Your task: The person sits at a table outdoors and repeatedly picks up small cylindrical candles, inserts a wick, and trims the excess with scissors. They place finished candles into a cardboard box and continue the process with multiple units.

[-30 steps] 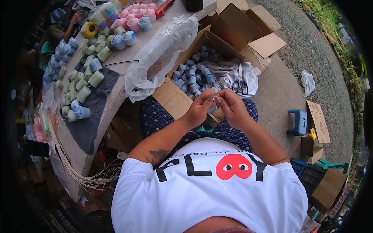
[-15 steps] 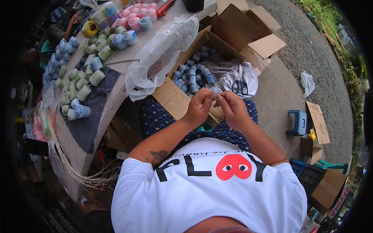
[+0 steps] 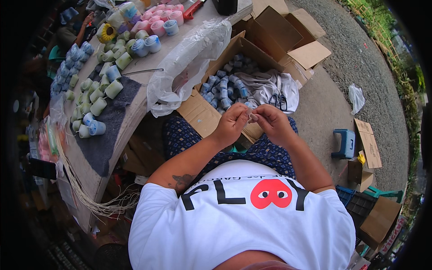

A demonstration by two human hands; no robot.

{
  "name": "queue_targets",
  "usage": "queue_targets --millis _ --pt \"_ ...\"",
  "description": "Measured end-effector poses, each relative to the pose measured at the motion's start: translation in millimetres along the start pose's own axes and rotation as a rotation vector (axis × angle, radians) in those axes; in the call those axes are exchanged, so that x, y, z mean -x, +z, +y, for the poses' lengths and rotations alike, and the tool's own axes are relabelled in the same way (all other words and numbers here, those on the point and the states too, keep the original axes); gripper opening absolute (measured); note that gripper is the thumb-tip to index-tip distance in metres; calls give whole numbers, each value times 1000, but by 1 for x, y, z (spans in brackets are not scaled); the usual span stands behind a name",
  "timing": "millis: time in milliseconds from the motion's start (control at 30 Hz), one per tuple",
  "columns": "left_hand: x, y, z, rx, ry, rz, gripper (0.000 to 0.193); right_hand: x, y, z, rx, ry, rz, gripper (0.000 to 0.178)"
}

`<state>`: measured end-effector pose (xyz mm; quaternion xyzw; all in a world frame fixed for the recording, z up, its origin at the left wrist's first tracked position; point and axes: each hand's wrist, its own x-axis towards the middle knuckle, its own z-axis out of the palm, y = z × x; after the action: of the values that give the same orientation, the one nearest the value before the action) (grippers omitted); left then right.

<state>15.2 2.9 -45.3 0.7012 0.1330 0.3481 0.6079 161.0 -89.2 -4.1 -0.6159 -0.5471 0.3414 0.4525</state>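
Note:
My left hand (image 3: 235, 120) and my right hand (image 3: 271, 122) meet above my lap, fingertips pinched together. Between them is a small pale piece (image 3: 252, 117), partly covered by the fingers, too small to make out its kind. Just beyond my hands stands an open cardboard box (image 3: 249, 47). Inside it lie several small blue candles (image 3: 223, 92) and a whitish cloth (image 3: 265, 87). Black-handled scissors (image 3: 279, 100) rest on the cloth.
On the table (image 3: 135, 72) to the left are green candles (image 3: 97, 106), pink candles (image 3: 157, 28), a grey cloth (image 3: 105, 146) and crumpled clear plastic (image 3: 189, 58). A bundle of pale cords (image 3: 85, 193) hangs over its edge. A blue stool (image 3: 344, 143) stands to the right.
My right fingers have shifted slightly against the left ones, and more of the pale piece shows between them. The hands stay in nearly the same place.

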Motion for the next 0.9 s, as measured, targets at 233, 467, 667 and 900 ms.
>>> queue_targets --millis 233,467,667,900 --pt "1 0 -6 -20 -9 -23 26 2 11 -5 230 -163 125 8" --pt "2 0 -6 14 -63 -88 26 1 7 -6 366 -227 185 9" --pt "-1 -8 -2 15 -87 -118 29 2 -7 1 415 -188 255 10" --pt "-3 -8 -2 26 -109 -148 29 -3 -20 -7 112 -48 22 17"
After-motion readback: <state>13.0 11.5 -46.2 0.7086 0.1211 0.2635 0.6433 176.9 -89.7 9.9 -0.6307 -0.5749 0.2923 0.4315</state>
